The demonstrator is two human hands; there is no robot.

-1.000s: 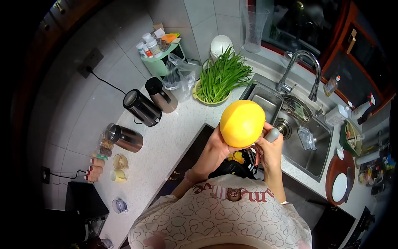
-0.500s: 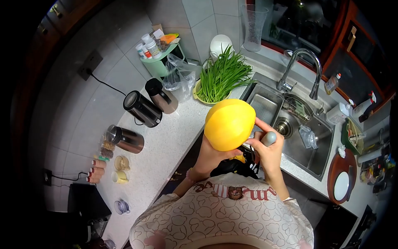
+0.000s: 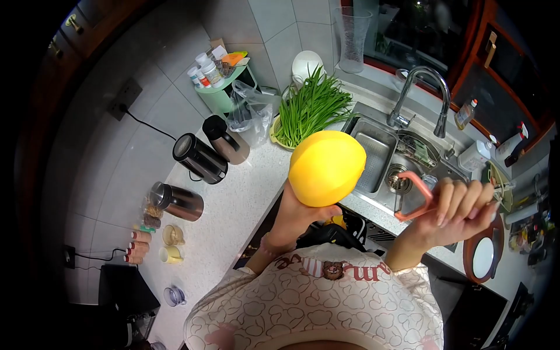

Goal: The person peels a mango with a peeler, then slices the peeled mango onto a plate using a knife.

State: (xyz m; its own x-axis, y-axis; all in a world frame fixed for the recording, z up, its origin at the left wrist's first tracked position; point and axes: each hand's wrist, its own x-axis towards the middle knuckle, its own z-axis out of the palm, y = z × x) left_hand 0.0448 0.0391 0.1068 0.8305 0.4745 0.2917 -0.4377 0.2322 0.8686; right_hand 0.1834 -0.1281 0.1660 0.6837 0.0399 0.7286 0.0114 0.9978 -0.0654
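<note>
Head view: found yellow fruit (image 3: 326,168) raised before the surface (image 3: 236,204), grasped underneath by left hand (image 3: 296,217), and peeler (image 3: 422,186) clenched in fingers (image 3: 464,197) of right hand (image 3: 448,219); judged fruit firm, weighty, probably slick, best cradled from below.

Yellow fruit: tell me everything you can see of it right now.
The yellow fruit is large and roundish, bright yellow all over the side that shows, with a smooth, slightly glossy surface and faint broad facets. No stem or cut opening is visible. It is held up in the air, seen against the counter and the near edge of the sink. The left hand supports it from below, hiding its underside; the right hand is apart from it.
</note>
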